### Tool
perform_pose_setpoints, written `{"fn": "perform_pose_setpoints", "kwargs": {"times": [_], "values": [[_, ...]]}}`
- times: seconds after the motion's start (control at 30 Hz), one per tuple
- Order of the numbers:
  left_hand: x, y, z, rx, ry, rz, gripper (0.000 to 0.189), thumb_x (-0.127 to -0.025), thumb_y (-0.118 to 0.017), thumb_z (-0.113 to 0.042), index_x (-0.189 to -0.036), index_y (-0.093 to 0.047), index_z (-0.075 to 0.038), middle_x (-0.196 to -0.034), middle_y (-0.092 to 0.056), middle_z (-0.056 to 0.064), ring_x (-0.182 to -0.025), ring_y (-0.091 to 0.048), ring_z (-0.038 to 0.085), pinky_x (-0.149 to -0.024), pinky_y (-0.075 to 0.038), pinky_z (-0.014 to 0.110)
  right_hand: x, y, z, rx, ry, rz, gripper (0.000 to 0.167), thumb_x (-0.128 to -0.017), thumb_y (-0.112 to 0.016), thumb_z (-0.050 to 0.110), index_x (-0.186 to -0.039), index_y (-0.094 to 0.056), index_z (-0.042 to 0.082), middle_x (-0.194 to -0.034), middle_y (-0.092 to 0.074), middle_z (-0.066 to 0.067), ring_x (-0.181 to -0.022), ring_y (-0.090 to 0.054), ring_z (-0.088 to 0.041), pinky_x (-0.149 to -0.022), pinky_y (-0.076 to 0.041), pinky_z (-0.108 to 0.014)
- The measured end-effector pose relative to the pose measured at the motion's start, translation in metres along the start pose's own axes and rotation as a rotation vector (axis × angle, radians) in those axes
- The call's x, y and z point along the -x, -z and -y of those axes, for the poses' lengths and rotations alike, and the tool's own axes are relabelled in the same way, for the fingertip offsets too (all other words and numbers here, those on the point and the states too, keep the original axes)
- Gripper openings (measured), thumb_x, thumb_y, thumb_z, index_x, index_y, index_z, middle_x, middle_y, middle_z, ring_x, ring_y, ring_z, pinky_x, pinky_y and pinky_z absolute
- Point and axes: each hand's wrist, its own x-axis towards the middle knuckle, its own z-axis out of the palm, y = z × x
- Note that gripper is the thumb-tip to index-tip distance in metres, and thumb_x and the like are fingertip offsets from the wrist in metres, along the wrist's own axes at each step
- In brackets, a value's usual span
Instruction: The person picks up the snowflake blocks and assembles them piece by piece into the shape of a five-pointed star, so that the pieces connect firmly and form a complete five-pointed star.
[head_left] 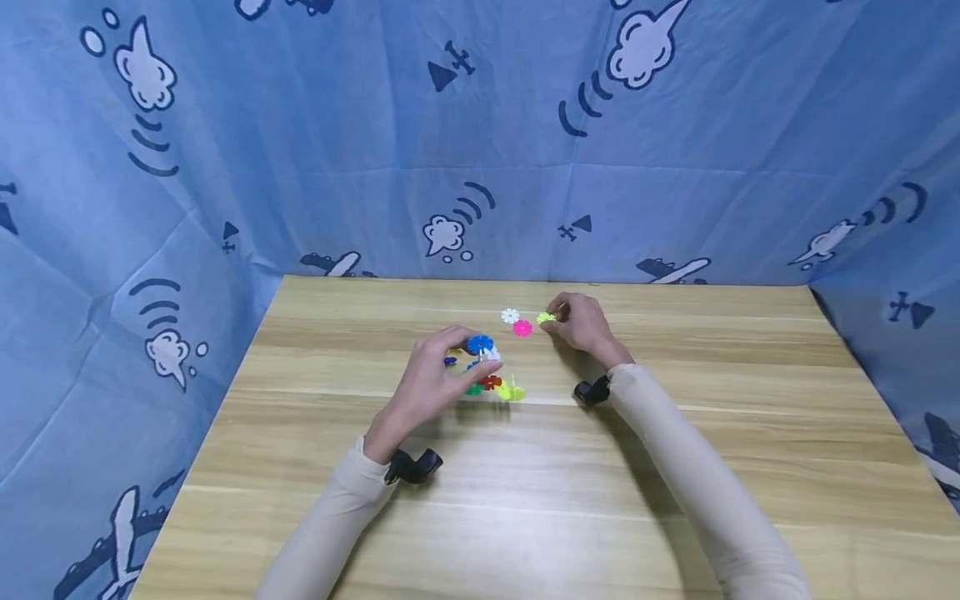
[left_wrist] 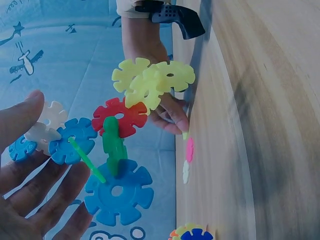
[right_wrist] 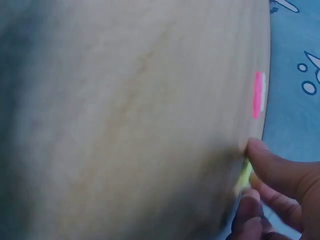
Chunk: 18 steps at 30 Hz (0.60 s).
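Observation:
My left hand (head_left: 429, 377) holds a joined cluster of plastic snowflake discs (left_wrist: 134, 200) up off the table, with thumb and fingers at its white and blue end. In the left wrist view the cluster runs from blue and white discs through green ones and a red disc (left_wrist: 131, 119) to several yellow discs (left_wrist: 175, 76). Farther back, my right hand (head_left: 587, 327) pinches a loose yellow-green snowflake disc (head_left: 544, 318) between thumb and fingers, low at the tabletop. A pink disc (head_left: 522, 328) and a white disc (head_left: 510, 316) lie flat just left of that hand.
Dark blue and orange snowflake pieces (left_wrist: 196, 234) lie on the wooden table (head_left: 750, 400), partly hidden behind my left hand in the head view. A blue patterned cloth (head_left: 510, 125) hangs behind the table and along both sides.

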Motion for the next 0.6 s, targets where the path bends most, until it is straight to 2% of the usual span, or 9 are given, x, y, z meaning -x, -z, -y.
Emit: {"fn": "perform_pose_setpoints", "kwargs": {"times": [0.17, 0.27, 0.5, 0.6], "values": [[-0.002, 0.000, -0.001, -0.018, -0.008, 0.006, 0.035, -0.090, -0.083, -0.035, -0.115, -0.074, -0.012, -0.104, -0.076, 0.000, -0.100, -0.073, 0.022, -0.087, -0.065, 0.044, 0.006, 0.003, -0.005, -0.095, -0.065, -0.042, 0.031, -0.088, -0.085, 0.015, -0.108, -0.067, 0.000, -0.099, -0.064, -0.013, -0.091, -0.058, -0.026, -0.080, -0.046, -0.031], [-0.003, 0.001, -0.002, -0.029, -0.015, 0.006, 0.035, -0.090, -0.083, -0.035, -0.115, -0.074, -0.012, -0.104, -0.076, 0.000, -0.099, -0.073, 0.019, -0.086, -0.064, 0.038, 0.010, 0.004, -0.007, -0.131, -0.071, -0.084, 0.030, -0.088, -0.084, 0.014, -0.105, -0.064, 0.000, -0.099, -0.063, -0.013, -0.088, -0.058, -0.024, -0.076, -0.046, -0.027], [-0.002, 0.000, -0.001, -0.019, -0.007, 0.021, 0.035, -0.091, -0.082, -0.034, -0.117, -0.074, -0.013, -0.106, -0.076, -0.001, -0.100, -0.071, 0.016, -0.087, -0.064, 0.040, 0.030, 0.003, -0.006, -0.175, 0.006, -0.114, 0.022, -0.094, -0.079, 0.018, -0.101, -0.069, 0.000, -0.094, -0.071, -0.016, -0.073, -0.067, -0.018, -0.061, -0.051, -0.020], [-0.001, 0.000, 0.000, -0.010, -0.002, 0.029, 0.033, -0.091, -0.082, -0.033, -0.116, -0.074, -0.014, -0.106, -0.076, -0.001, -0.101, -0.071, 0.015, -0.088, -0.064, 0.041, 0.042, 0.003, 0.002, -0.189, 0.044, -0.111, 0.022, -0.095, -0.078, 0.020, -0.101, -0.071, 0.001, -0.090, -0.071, -0.015, -0.071, -0.066, -0.018, -0.062, -0.051, -0.020]]}}
